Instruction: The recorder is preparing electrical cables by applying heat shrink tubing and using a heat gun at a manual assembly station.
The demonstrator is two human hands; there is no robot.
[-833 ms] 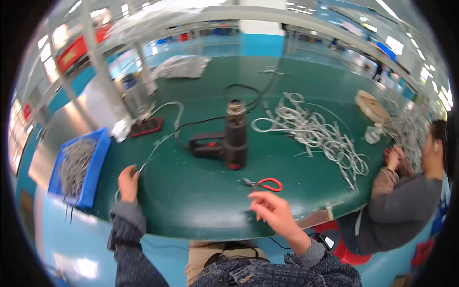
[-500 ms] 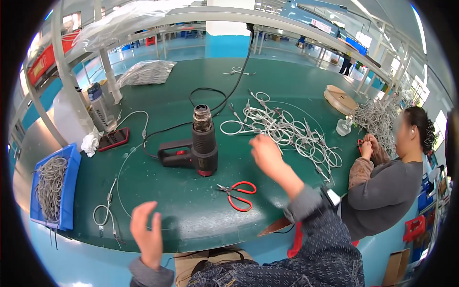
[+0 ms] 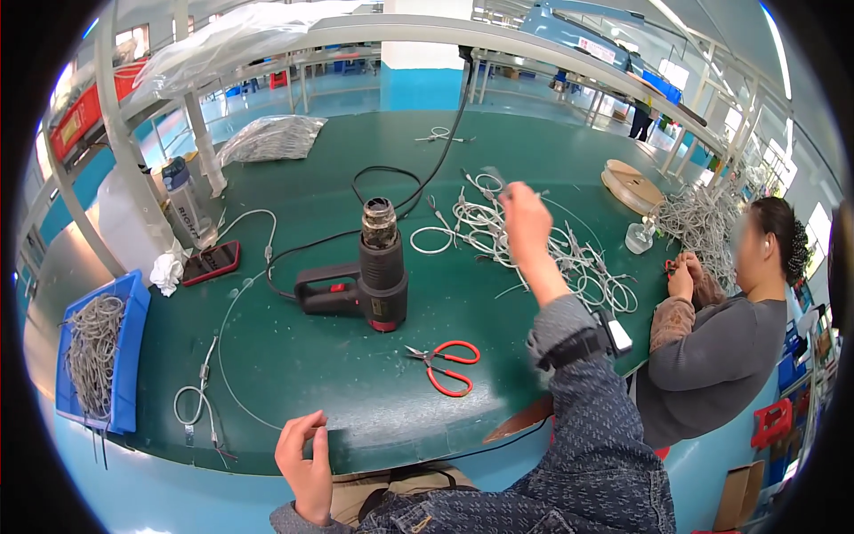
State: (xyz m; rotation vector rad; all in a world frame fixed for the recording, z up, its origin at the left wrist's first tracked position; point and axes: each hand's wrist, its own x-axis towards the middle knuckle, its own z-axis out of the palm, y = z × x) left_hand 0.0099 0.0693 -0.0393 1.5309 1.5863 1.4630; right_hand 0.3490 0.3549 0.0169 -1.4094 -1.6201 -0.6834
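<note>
Green table [image 3: 338, 378]; right hand [image 3: 528, 222] over cable pile [image 3: 583, 267].

Your left hand [image 3: 305, 463] is hovering by the near edge of the green table [image 3: 329, 374], its thumb and fingers bending loosely apart. Your right hand [image 3: 528, 222] is hanging over the white cable pile [image 3: 583, 267]; blur is hiding whether its fingertips are gripping anything. A heat gun [image 3: 382, 276] is resting left of that pile, red-handled cutters [image 3: 443, 358] are lying nearer you, a blue bin [image 3: 130, 347] is holding gray cables [image 3: 93, 347] at the left, and a co-worker [image 3: 721, 347] is sitting at the right.
</note>
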